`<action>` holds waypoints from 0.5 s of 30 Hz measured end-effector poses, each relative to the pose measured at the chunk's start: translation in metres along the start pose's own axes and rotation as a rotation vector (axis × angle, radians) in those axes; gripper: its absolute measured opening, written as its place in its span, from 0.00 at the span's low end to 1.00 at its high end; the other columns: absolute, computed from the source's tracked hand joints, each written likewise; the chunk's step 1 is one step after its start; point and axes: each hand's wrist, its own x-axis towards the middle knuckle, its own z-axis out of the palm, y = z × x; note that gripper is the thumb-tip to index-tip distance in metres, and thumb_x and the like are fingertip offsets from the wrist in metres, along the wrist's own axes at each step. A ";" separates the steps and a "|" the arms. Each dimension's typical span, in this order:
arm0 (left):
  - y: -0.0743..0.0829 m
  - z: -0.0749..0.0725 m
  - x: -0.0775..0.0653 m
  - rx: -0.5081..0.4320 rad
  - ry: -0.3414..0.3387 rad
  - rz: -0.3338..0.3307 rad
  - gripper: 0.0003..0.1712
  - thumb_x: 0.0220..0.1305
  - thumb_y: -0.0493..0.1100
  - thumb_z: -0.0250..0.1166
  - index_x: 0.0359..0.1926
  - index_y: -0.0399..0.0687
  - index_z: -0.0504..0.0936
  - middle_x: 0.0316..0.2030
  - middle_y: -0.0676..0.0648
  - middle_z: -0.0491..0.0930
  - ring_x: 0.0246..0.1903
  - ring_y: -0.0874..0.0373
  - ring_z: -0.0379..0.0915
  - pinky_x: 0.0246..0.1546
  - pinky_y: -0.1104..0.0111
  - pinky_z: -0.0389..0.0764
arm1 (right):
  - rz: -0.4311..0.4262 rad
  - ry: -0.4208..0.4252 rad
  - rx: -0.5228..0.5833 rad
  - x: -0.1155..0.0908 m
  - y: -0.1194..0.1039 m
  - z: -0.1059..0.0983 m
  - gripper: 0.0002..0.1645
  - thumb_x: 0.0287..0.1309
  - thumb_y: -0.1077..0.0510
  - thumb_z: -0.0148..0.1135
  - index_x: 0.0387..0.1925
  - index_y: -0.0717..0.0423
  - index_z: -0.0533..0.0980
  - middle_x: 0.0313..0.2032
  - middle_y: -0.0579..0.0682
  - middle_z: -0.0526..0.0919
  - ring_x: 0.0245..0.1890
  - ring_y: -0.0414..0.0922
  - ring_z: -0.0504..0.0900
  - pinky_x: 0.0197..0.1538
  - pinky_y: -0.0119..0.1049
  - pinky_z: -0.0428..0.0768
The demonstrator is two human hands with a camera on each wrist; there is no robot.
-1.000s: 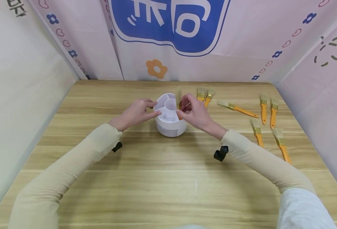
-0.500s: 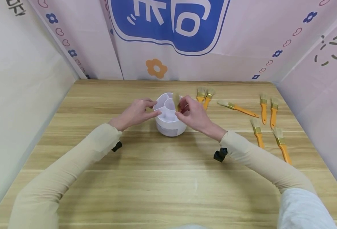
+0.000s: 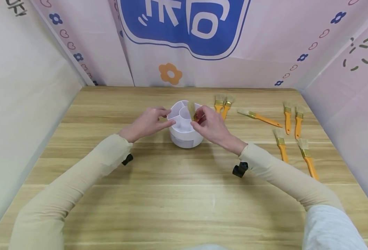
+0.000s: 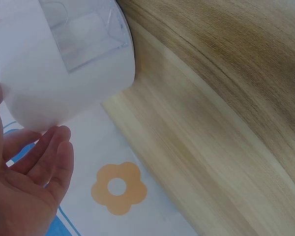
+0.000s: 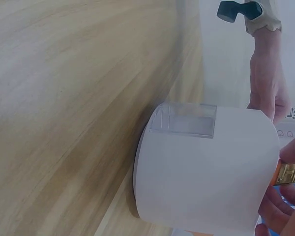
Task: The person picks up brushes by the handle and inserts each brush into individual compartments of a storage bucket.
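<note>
Two hands at the white pot, and here's where it sits: on the wooden worktop, roughly midway between the left and right edges, closer to the far edge than the near one. Its top is split by dividers around a round centre well, and a clear pocket shows on its side. The left hand has it by the left of the rim, thumb towards the near edge, fingers beyond, the grip parted only as far as the pot demands. Across on the right side, the right hand has a close pinch on a brush, bristles up and leaning slightly left; its gold band shows between the fingers from the right wrist, the orange handle slipping out of sight behind the rim.

Out beyond that hand, a pair of brushes side by side near the far edge. Next along, a single brush lies crosswise, bristles to the left. Over towards the right edge, two more brushes point their bristles at the far edge, and below them another two brushes lie aslant, handle ends meeting the right sleeve.
</note>
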 end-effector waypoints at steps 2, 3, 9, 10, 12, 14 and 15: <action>0.000 0.001 0.000 -0.001 0.005 0.003 0.31 0.61 0.53 0.62 0.56 0.33 0.75 0.53 0.35 0.78 0.48 0.46 0.79 0.46 0.58 0.82 | 0.012 -0.004 -0.006 -0.001 0.000 -0.001 0.16 0.53 0.59 0.64 0.40 0.63 0.72 0.37 0.56 0.80 0.34 0.48 0.83 0.40 0.36 0.83; -0.001 0.001 0.001 -0.002 0.009 0.004 0.31 0.61 0.53 0.62 0.56 0.34 0.75 0.53 0.35 0.78 0.48 0.46 0.79 0.46 0.58 0.82 | 0.017 -0.006 -0.005 -0.001 0.000 -0.001 0.16 0.53 0.59 0.64 0.40 0.63 0.72 0.36 0.56 0.80 0.34 0.47 0.83 0.39 0.36 0.83; -0.001 0.002 0.001 -0.004 0.017 0.012 0.30 0.61 0.53 0.62 0.56 0.33 0.76 0.52 0.35 0.79 0.48 0.46 0.79 0.46 0.58 0.83 | 0.010 -0.007 0.001 -0.001 0.000 -0.003 0.15 0.53 0.58 0.64 0.39 0.64 0.73 0.35 0.56 0.81 0.34 0.47 0.82 0.39 0.35 0.83; -0.001 0.002 0.001 -0.004 0.017 0.010 0.30 0.61 0.53 0.62 0.56 0.33 0.76 0.52 0.35 0.79 0.48 0.46 0.79 0.46 0.58 0.82 | 0.004 -0.003 0.001 -0.001 0.000 -0.003 0.15 0.53 0.58 0.64 0.39 0.64 0.73 0.35 0.56 0.81 0.33 0.47 0.82 0.38 0.35 0.83; -0.001 0.002 0.001 -0.006 0.016 0.009 0.31 0.61 0.53 0.62 0.56 0.33 0.75 0.52 0.34 0.79 0.48 0.46 0.79 0.46 0.58 0.82 | -0.005 0.003 -0.001 -0.001 0.001 -0.003 0.15 0.52 0.58 0.65 0.39 0.64 0.73 0.34 0.56 0.81 0.33 0.47 0.82 0.38 0.35 0.83; -0.001 0.002 0.001 -0.007 0.012 0.010 0.31 0.61 0.52 0.62 0.56 0.32 0.75 0.52 0.34 0.78 0.49 0.45 0.79 0.46 0.57 0.82 | -0.012 0.009 -0.001 -0.001 0.002 -0.002 0.15 0.52 0.58 0.65 0.39 0.63 0.73 0.34 0.56 0.81 0.32 0.47 0.82 0.38 0.35 0.82; -0.001 0.002 0.001 -0.004 0.009 0.006 0.31 0.61 0.53 0.62 0.56 0.32 0.75 0.52 0.34 0.78 0.49 0.45 0.79 0.46 0.57 0.82 | -0.016 0.012 -0.002 -0.001 0.002 -0.002 0.15 0.52 0.58 0.65 0.38 0.63 0.74 0.34 0.56 0.81 0.32 0.47 0.81 0.37 0.34 0.82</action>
